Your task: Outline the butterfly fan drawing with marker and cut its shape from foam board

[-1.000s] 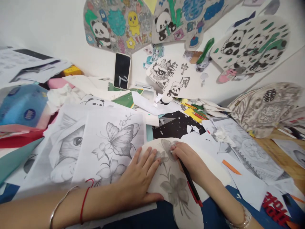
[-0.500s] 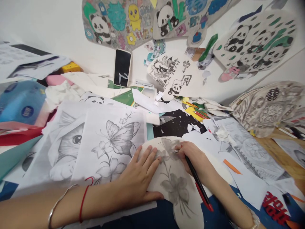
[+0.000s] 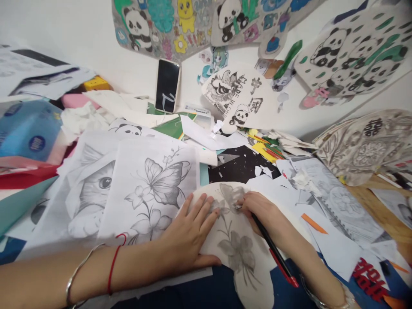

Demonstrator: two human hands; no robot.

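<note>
A pale fan-shaped card (image 3: 257, 294) lies in front of me, bearing a grey butterfly and flowers. My left hand (image 3: 188, 238) rests flat on its left side, fingers spread. My right hand (image 3: 262, 214) is closed around a black pen (image 3: 270, 242) with a red end. The fingers are at the drawn butterfly (image 3: 229, 193) near the card's top; they mostly hide the pen's tip. Left of the card is a paper sheet (image 3: 112, 214) with a similar butterfly-and-flower picture, partly under my left forearm.
A cat picture (image 3: 85, 201) lies at left, near a blue tissue pack (image 3: 28, 133). A phone (image 3: 167, 86) leans on the wall. Paper scraps litter a black sheet (image 3: 241, 165); more decorated fans (image 3: 357, 56) hang behind. At right lies a spiral sketchbook (image 3: 341, 201).
The camera view has shifted slightly. My right hand stays at the butterfly, and the pen's red end has swung a little to the right. My left hand holds its place on the card.
</note>
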